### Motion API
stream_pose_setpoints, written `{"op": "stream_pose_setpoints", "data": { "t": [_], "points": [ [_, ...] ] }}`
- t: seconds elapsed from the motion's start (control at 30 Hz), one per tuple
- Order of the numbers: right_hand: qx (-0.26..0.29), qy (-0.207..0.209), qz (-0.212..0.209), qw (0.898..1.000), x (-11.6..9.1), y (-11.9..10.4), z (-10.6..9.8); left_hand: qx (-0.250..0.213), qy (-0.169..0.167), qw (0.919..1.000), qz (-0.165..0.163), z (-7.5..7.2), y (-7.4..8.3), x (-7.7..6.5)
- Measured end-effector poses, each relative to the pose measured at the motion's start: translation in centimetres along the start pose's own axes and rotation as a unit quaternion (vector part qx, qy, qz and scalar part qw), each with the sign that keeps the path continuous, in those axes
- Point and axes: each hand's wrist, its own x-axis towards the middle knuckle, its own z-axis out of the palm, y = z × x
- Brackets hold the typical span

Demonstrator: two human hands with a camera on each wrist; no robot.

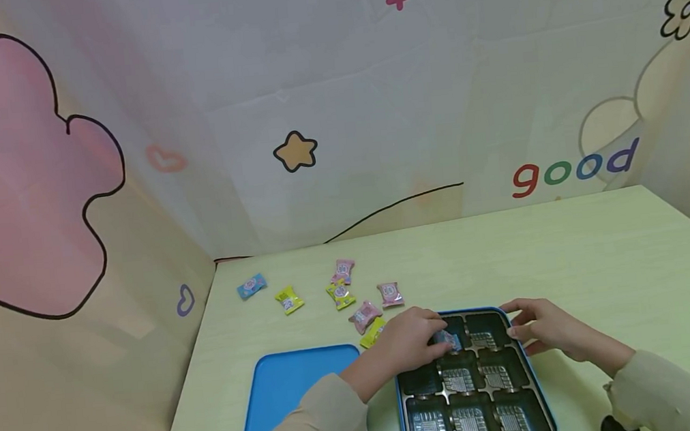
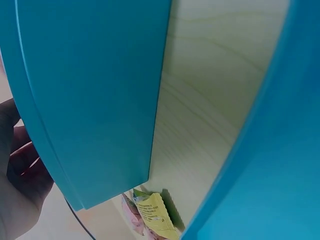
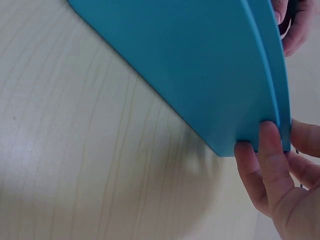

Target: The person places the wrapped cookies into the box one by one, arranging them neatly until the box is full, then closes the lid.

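— Any lettering to list?
— Behind your desk [image 1: 570, 257], the backdrop [image 1: 370, 83] reads "good" in red, green, blue and purple. Your seven loose candies [image 1: 391, 294], crimped pillow packets: three pink, three yellow, one blue; print too small to read.
— Containers?
— One box [image 1: 473, 385], blue-rimmed, corners rounded, with a glossy dark insert of nine squarish compartments. One smooth, flat blue lid [image 1: 300, 377], to its left, partly under your sleeve [image 1: 331, 408].
— Your hands?
— Left hand [image 1: 414, 338]: fingers bent about a blue-wrapped candy [image 1: 448, 339] at the far-left compartment; whether clamped, I cannot tell. Right hand [image 1: 546, 328]: fingers clamped on the box's far-right corner.
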Motion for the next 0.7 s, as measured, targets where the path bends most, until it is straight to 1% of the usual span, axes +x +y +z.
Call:
{"op": "stream_pose_setpoints", "data": {
  "t": [0.37,0.6,0.7],
  "points": [
    [0.002,-0.001,-0.002,1.000,0.0,0.0,0.0,-0.005,0.022,0.9995,0.022,0.2,-0.6,-0.4],
    [0.001,0.000,0.003,1.000,0.0,-0.1,0.1,-0.012,0.043,0.9989,0.015,0.2,-1.3,-1.0],
    [0.002,-0.001,0.003,1.000,0.0,-0.1,0.1,-0.005,0.050,0.9986,0.013,0.1,-1.6,-1.2]
  ]
}}
